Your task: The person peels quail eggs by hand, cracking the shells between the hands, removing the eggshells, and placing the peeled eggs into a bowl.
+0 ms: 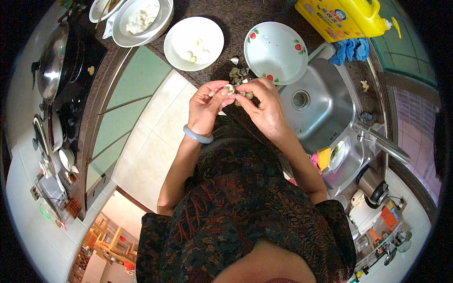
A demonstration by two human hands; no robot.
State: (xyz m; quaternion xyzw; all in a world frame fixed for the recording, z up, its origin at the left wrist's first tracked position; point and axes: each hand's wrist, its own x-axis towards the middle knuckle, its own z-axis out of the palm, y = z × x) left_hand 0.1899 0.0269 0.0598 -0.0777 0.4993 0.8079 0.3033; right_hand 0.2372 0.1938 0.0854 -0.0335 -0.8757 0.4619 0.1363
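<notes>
A partly peeled quail egg (230,89) is pinched between the thumb and fingers of my left hand (206,104), which wears a pale bangle at the wrist. My right hand (263,104) is closed in a pinch against the other side of the egg, at its shell. Just beyond my fingers lies a pile of speckled shell pieces (237,74) on the dark counter. Speckled quail eggs (248,95) show beside my right fingers, partly hidden by them. Several peeled eggs (197,51) lie in a white bowl (174,42) ahead of my left hand.
A large white bowl with fruit pictures (276,56) stands right of the shells, by the steel sink (325,99). A yellow detergent jug (342,19) and blue cloth (350,49) are behind the sink. Nested bowls (165,23) hold white food. A wok (49,66) sits far left.
</notes>
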